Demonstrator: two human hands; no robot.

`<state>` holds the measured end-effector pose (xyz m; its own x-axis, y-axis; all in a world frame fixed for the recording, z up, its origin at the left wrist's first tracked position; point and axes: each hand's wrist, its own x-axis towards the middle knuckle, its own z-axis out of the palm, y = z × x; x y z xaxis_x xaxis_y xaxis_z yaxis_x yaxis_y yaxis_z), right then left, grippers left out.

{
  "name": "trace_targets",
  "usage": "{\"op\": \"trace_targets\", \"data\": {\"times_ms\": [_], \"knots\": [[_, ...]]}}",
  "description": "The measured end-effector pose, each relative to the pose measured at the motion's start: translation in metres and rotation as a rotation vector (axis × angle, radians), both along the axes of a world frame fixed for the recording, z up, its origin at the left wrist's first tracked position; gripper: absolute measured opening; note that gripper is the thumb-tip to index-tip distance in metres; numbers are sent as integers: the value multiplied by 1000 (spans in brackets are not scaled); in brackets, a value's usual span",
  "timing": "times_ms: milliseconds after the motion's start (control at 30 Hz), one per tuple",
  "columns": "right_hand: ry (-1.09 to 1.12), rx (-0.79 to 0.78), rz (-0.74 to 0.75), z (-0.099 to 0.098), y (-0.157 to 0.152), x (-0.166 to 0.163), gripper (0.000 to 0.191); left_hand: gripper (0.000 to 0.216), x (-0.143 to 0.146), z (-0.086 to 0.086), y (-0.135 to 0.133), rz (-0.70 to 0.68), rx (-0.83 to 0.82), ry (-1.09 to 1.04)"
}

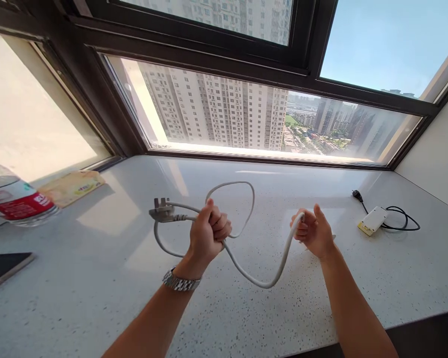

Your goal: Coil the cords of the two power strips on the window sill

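A grey-white power cable [261, 283] hangs between my two hands above the speckled white windowsill counter [97, 278]. My left hand [208, 232], with a metal watch on its wrist, is closed around gathered loops of the cable. The cable's pronged plug [163, 211] sticks out to the left of that fist. One loop rises above the fist. My right hand [313, 231] grips the cable farther along, and the slack sags in a curve between the hands.
A white adapter box [373, 220] with a black cord [399, 219] lies at the right. A plastic bottle with a red label [15, 199] and a flat yellow packet [72, 186] sit at the left. A dark flat object [3, 267] is at the left edge.
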<state>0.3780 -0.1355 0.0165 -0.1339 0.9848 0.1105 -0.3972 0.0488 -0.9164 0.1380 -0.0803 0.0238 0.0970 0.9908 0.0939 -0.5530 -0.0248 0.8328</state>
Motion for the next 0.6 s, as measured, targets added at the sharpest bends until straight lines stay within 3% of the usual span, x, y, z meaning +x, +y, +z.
{"op": "trace_targets", "data": {"times_ms": [67,133,233,300,367,467,600], "knots": [[-175,24,169,1,-6,7,55,64,-10,2,10,272,77,46],[-413,72,432,4,-12,8,54,64,-19,5,16,551,169,101],[-778,98,711,8,-17,2,42,65,-33,11,17,760,304,146],[-952,89,701,9,-18,-3,37,64,-40,19,13,722,366,109],[-1059,77,583,6,-16,-7,37,62,-45,29,4,615,378,25],[-1161,59,390,-3,-11,-8,38,63,-48,49,-11,435,385,-66],[-1224,36,237,-21,-3,-10,41,75,-52,73,-31,270,563,-7]]}}
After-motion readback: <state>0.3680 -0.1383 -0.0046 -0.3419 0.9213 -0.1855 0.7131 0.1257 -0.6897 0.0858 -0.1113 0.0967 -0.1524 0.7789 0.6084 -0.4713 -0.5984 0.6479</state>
